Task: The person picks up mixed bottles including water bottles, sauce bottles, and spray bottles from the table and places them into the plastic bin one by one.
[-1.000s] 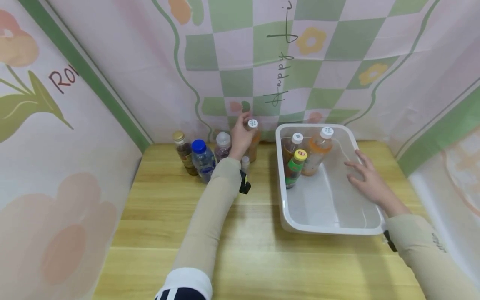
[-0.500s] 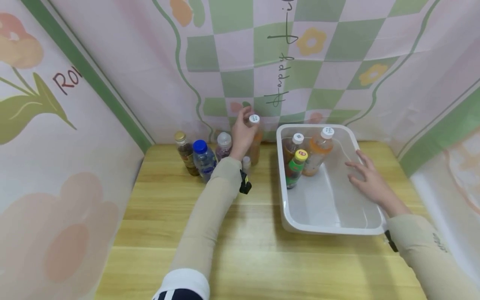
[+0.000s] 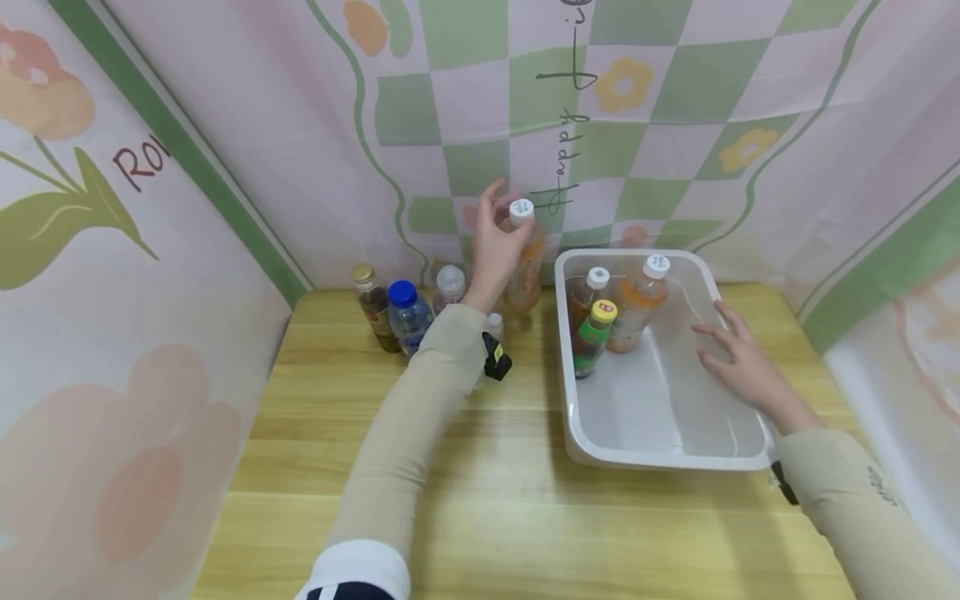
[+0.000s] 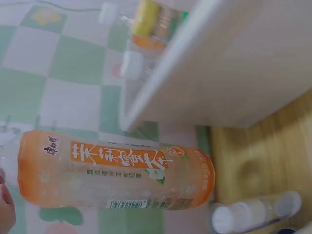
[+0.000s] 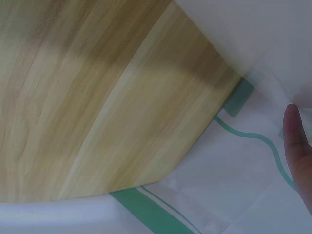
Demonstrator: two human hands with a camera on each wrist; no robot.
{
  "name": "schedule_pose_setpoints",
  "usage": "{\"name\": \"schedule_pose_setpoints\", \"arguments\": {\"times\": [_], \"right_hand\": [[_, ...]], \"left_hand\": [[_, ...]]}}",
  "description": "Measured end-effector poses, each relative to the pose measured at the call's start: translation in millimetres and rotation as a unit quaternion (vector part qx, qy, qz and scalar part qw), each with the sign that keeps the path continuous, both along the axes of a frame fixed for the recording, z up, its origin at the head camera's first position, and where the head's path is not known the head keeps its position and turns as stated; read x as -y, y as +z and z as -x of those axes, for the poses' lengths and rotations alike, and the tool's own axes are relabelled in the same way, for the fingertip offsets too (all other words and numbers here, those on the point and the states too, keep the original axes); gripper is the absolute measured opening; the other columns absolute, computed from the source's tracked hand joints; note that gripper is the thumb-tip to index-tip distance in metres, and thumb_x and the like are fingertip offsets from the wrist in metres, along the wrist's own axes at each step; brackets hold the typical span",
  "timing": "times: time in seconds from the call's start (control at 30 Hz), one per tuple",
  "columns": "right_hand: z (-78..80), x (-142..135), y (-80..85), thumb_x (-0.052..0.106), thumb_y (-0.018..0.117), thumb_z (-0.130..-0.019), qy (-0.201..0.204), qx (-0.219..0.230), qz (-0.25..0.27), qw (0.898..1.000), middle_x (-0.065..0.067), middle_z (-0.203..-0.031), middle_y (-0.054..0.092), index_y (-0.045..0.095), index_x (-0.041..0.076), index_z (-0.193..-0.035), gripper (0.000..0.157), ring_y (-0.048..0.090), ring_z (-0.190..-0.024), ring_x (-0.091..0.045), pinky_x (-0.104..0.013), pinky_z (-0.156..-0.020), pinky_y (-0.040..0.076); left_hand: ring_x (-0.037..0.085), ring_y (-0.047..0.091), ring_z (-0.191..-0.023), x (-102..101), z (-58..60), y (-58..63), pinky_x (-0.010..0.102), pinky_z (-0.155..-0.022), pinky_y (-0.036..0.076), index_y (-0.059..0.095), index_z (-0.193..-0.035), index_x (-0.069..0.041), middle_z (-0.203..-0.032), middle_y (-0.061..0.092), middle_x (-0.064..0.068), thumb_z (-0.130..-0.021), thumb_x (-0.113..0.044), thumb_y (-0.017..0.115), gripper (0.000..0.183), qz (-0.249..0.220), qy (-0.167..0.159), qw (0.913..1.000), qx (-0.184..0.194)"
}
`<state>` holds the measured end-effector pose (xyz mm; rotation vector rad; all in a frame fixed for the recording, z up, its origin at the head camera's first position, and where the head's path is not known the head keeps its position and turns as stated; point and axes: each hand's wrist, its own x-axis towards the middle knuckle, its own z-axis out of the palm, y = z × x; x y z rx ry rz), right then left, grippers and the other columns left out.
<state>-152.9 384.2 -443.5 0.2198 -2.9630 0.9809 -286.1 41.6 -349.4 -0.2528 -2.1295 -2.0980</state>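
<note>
My left hand (image 3: 498, 250) holds a clear plastic drink bottle (image 3: 528, 271) by its neck, under the white cap. In the left wrist view the bottle's (image 4: 117, 170) orange label shows, its base above the wooden table. At the right, my right hand (image 3: 738, 367) rests at the side of a white plastic bin (image 3: 660, 458), fingers fairly straight. The right wrist view shows one straight finger (image 5: 295, 141) by the bin's outer wall. Standing inside the bin are a yellow-capped green bottle (image 3: 592, 337), a white-capped brown bottle (image 3: 585, 296) and an orange-labelled bottle (image 3: 637, 308).
Left of my left hand stand a gold-capped dark bottle (image 3: 375, 308), a blue-capped bottle (image 3: 410, 317) and a clear-capped bottle (image 3: 450, 287). A small white-capped bottle (image 3: 495, 323) is near my left wrist. A patterned curtain (image 3: 480, 108) hangs behind the wooden table (image 3: 487, 517).
My left hand has raised the orange-labelled bottle from among the others and moved it slightly right. The right hand and the bin stay where they were.
</note>
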Motion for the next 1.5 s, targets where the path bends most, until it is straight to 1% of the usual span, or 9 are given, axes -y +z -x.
{"name": "schedule_pose_setpoints", "arguments": {"times": [0.2, 0.37, 0.53, 0.7, 0.87, 0.97, 1.1, 1.3, 1.5], "right_hand": [[-0.3, 0.8, 0.4, 0.008, 0.052, -0.093, 0.001, 0.007, 0.001, 1.000, -0.025, -0.159, -0.003, 0.045, -0.011, -0.130, 0.042, 0.007, -0.136, -0.063, -0.081, -0.096, 0.015], [-0.6, 0.9, 0.7, 0.008, 0.052, -0.093, -0.001, 0.006, 0.002, 1.000, -0.025, -0.159, -0.003, 0.045, -0.011, -0.130, 0.043, 0.007, -0.136, -0.063, -0.081, -0.096, 0.015], [-0.3, 0.6, 0.9, 0.008, 0.052, -0.092, 0.000, 0.001, 0.001, 1.000, -0.024, -0.159, -0.002, 0.046, -0.011, -0.129, 0.043, 0.008, -0.136, -0.063, -0.081, -0.095, 0.015], [-0.3, -1.1, 1.6, 0.008, 0.052, -0.092, 0.000, 0.000, -0.001, 1.000, -0.024, -0.159, -0.002, 0.046, -0.011, -0.129, 0.042, 0.008, -0.136, -0.063, -0.082, -0.095, 0.015], [-1.6, -0.9, 2.8, 0.008, 0.053, -0.092, -0.002, 0.003, -0.009, 1.000, -0.024, -0.159, -0.002, 0.046, -0.010, -0.129, 0.042, 0.009, -0.135, -0.063, -0.082, -0.093, 0.017], [-2.4, 0.4, 3.9, 0.009, 0.053, -0.093, -0.003, 0.008, -0.012, 1.000, -0.024, -0.159, -0.003, 0.046, -0.010, -0.130, 0.043, 0.009, -0.135, -0.063, -0.082, -0.093, 0.018], [-3.2, 1.8, 4.6, 0.010, 0.052, -0.093, -0.004, 0.011, -0.013, 1.000, -0.023, -0.160, -0.003, 0.045, -0.010, -0.131, 0.043, 0.010, -0.135, -0.063, -0.082, -0.094, 0.017], [-4.1, 3.1, 3.2, 0.008, 0.052, -0.092, -0.001, -0.007, -0.006, 1.000, -0.025, -0.159, 0.000, 0.047, -0.010, -0.129, 0.042, 0.010, -0.135, -0.063, -0.081, -0.095, 0.016], [-4.1, 5.5, 4.5, 0.007, 0.053, -0.091, 0.002, -0.009, -0.003, 1.000, -0.025, -0.159, 0.000, 0.047, -0.010, -0.129, 0.041, 0.010, -0.135, -0.063, -0.081, -0.095, 0.015]], "left_hand": [[0.018, 0.051, -0.124, 2.2, -2.3, 22.7, 0.023, -0.094, 0.051, 0.031, -0.146, -0.018, -0.137, 0.054, 0.007, -0.087, -0.004, 0.065, 0.069, -0.016, -0.008, 0.9998, -0.012], [0.018, 0.052, -0.124, 1.8, -5.3, 37.9, 0.022, -0.097, 0.048, 0.031, -0.146, -0.014, -0.137, 0.055, 0.009, -0.086, -0.004, 0.066, 0.070, -0.021, -0.019, 0.9988, -0.039], [0.020, 0.053, -0.120, -2.0, -15.7, 53.1, 0.025, -0.099, 0.046, 0.033, -0.144, -0.010, -0.135, 0.056, 0.012, -0.085, -0.002, 0.068, 0.069, -0.038, -0.038, 0.9955, -0.077], [0.016, 0.056, -0.114, -7.6, -29.2, 65.3, 0.016, -0.090, 0.043, 0.037, -0.141, -0.011, -0.132, 0.059, 0.010, -0.085, -0.005, 0.069, 0.066, -0.031, -0.047, 0.9919, -0.114], [0.010, 0.056, -0.107, -14.8, -38.4, 70.1, 0.020, -0.090, 0.044, 0.039, -0.140, -0.009, -0.131, 0.059, 0.013, -0.084, -0.005, 0.069, 0.064, -0.039, -0.068, 0.9873, -0.138], [0.008, 0.055, -0.106, -19.1, -43.0, 72.5, 0.017, -0.090, 0.043, 0.038, -0.141, -0.009, -0.131, 0.058, 0.013, -0.085, -0.005, 0.068, 0.064, -0.036, -0.086, 0.9856, -0.142], [0.011, 0.054, -0.111, -25.8, -50.3, 76.5, 0.012, -0.088, 0.040, 0.036, -0.142, -0.010, -0.133, 0.057, 0.010, -0.085, -0.005, 0.068, 0.065, -0.023, -0.110, 0.9851, -0.130], [0.004, 0.054, -0.108, -37.2, -61.4, 80.7, 0.018, -0.093, 0.044, 0.037, -0.141, -0.013, -0.131, 0.059, 0.007, -0.085, -0.005, 0.068, 0.064, -0.025, -0.143, 0.9834, -0.109], [0.003, 0.054, -0.105, -49.5, -72.3, 79.9, 0.015, -0.093, 0.044, 0.037, -0.141, -0.012, -0.132, 0.059, 0.008, -0.085, -0.003, 0.067, 0.064, -0.023, -0.179, 0.9786, -0.098]]}}
